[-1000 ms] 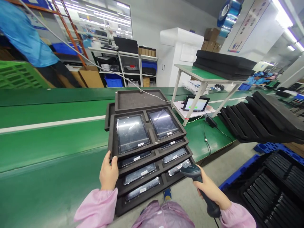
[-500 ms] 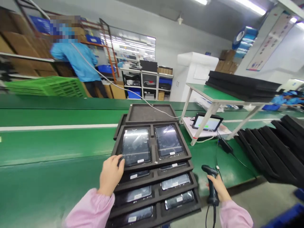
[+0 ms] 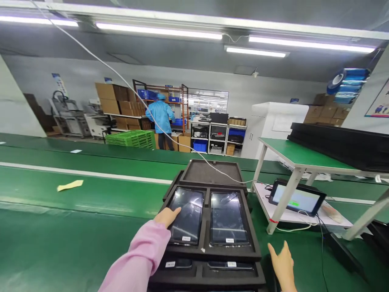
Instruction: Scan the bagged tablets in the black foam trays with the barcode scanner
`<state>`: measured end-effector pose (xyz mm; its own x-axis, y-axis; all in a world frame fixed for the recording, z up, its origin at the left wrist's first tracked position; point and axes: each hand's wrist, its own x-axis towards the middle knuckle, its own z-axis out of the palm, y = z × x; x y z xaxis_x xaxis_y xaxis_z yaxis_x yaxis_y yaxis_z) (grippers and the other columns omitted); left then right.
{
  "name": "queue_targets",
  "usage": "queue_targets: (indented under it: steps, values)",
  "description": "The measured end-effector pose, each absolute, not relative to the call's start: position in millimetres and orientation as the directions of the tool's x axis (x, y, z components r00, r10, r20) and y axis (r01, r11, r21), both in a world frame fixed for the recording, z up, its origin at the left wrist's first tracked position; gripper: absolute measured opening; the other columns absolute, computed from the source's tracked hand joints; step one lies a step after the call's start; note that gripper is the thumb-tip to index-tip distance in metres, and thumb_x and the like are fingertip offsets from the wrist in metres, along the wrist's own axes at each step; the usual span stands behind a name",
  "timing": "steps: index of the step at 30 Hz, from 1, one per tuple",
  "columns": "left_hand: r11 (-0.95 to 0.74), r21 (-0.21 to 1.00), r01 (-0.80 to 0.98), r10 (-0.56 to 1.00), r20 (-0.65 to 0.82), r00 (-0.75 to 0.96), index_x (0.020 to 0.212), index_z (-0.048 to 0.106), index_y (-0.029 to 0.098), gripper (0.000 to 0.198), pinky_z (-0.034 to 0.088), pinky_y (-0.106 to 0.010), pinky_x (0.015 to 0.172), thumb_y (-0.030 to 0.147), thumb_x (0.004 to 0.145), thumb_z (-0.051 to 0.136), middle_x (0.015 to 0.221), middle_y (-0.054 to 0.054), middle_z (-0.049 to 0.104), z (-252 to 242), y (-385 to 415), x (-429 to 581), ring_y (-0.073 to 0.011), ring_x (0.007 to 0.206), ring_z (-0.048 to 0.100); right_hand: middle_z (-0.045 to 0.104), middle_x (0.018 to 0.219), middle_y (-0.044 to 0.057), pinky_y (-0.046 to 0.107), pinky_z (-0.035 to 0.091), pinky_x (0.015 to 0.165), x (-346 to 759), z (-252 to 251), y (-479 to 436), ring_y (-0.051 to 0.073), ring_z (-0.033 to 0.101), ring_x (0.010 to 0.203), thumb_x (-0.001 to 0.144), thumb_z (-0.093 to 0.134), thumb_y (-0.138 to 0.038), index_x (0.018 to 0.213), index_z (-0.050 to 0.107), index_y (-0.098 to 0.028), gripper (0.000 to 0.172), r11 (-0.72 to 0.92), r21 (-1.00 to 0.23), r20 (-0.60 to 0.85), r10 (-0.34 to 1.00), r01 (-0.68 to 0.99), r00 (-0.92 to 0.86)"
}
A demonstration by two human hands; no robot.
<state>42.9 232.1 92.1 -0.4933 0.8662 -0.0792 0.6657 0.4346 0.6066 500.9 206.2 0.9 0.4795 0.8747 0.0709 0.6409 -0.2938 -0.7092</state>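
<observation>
My left hand [image 3: 167,217] is at the left edge of the top black foam tray [image 3: 206,227], its thumb over the rim by the left tablet [image 3: 187,217]. Its other fingers curl at the edge and are partly hidden. A second tablet [image 3: 229,219] lies in the right compartment; both have dark glossy screens and small white labels. To the right of the stack, my right hand [image 3: 283,263] is open, thumb and fingers apart. Beneath it is a dark object, mostly hidden, that looks like the barcode scanner [image 3: 275,280].
More trays with tablets [image 3: 179,264] lie under the top one. Behind stands an empty foam tray [image 3: 212,172]. At right, a small green-topped stand [image 3: 313,156] holds black foam and a lit screen [image 3: 296,197]. A cable [image 3: 146,103] hangs across. A person in blue [image 3: 160,115] stands far back.
My right hand has loosened from the barcode scanner and its fingers have spread. My left hand stays at the tray's left edge. The head view has tilted up and turned left.
</observation>
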Motion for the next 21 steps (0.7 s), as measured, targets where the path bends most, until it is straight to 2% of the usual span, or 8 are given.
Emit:
queue_targets:
  steps: [2,5,8,10,12,14,18,21]
  values:
    - [0.405,0.694,0.596,0.889,-0.146,-0.434,0.066,0.053,0.014,0.022,0.049,-0.044,0.08,0.035,0.073,0.057,0.092,-0.025,0.067,104.2,227.1,38.2,-0.0365,0.091,0.064,0.041,0.134,0.025,0.043,0.035,0.101,477.0,27.2,214.4,0.035,0.044,0.12,0.077,0.036,-0.058,0.135,0.027,0.0,0.083,-0.14,-0.788,0.059,0.952,0.6,0.3]
    - [0.323,0.814,0.482,0.922,-0.155,-0.356,0.075,0.048,0.018,0.011,0.052,-0.029,0.064,0.027,0.081,0.047,0.077,-0.007,0.068,123.6,211.9,39.1,-0.0206,0.074,0.067,0.058,0.119,0.016,0.035,0.041,0.095,448.3,48.6,221.2,0.028,0.056,0.107,0.076,0.045,-0.05,0.127,0.042,-0.008,0.067,-0.086,-0.848,-0.067,0.996,0.523,0.056]
    - [0.269,0.954,0.131,0.91,-0.207,-0.36,0.075,0.045,0.019,0.012,0.049,-0.027,0.055,0.027,0.084,0.044,0.062,0.0,0.061,140.8,194.6,53.4,-0.016,0.056,0.061,0.062,0.115,0.01,0.032,0.043,0.092,439.3,47.2,223.5,0.025,0.057,0.107,0.077,0.048,-0.038,0.123,0.049,-0.014,0.052,-0.067,-0.836,-0.057,0.998,0.544,0.036]
    - [0.21,0.96,-0.185,0.915,-0.26,-0.309,0.076,0.048,0.018,0.009,0.049,-0.027,0.057,0.025,0.083,0.047,0.062,0.0,0.061,148.7,188.5,72.2,-0.0154,0.055,0.06,0.062,0.117,0.009,0.031,0.042,0.092,440.6,42.9,224.2,0.024,0.057,0.108,0.079,0.045,-0.034,0.125,0.048,-0.014,0.05,-0.069,-0.824,-0.051,0.998,0.562,0.047]
    - [0.161,0.93,-0.331,0.939,-0.247,-0.238,0.079,0.051,0.017,0.005,0.049,-0.027,0.061,0.022,0.082,0.052,0.069,-0.003,0.065,151.3,190.0,97.8,-0.0156,0.06,0.062,0.061,0.119,0.009,0.032,0.041,0.093,443.0,40.9,224.8,0.024,0.055,0.11,0.08,0.043,-0.032,0.128,0.046,-0.013,0.051,-0.072,-0.812,-0.066,0.997,0.579,0.031]
    - [0.172,0.928,-0.33,0.951,-0.244,-0.19,0.077,0.052,0.015,0.006,0.048,-0.026,0.059,0.02,0.081,0.053,0.069,-0.004,0.065,147.9,198.9,127.3,-0.0158,0.059,0.062,0.059,0.122,0.01,0.032,0.04,0.094,444.3,41.3,225.3,0.025,0.054,0.112,0.081,0.041,-0.03,0.129,0.044,-0.012,0.052,-0.073,-0.805,-0.082,0.997,0.589,0.011]
    - [0.294,0.92,-0.26,0.925,-0.342,-0.166,0.067,0.048,0.015,0.015,0.043,-0.026,0.048,0.015,0.082,0.049,0.053,-0.002,0.056,129.8,226.5,179.7,-0.0147,0.045,0.054,0.056,0.126,0.01,0.032,0.039,0.097,445.5,40.2,226.0,0.024,0.051,0.115,0.08,0.04,-0.031,0.131,0.044,-0.011,0.054,-0.056,-0.812,-0.07,0.998,0.582,-0.002]
    - [0.326,0.929,-0.173,0.917,-0.355,-0.181,0.066,0.047,0.016,0.014,0.042,-0.026,0.048,0.007,0.078,0.051,0.051,-0.001,0.054,116.6,243.2,200.1,-0.0154,0.046,0.054,0.052,0.13,0.01,0.033,0.036,0.099,446.2,35.7,226.2,0.024,0.048,0.119,0.082,0.039,-0.032,0.133,0.042,-0.011,0.055,-0.049,-0.808,-0.069,0.998,0.587,-0.012]
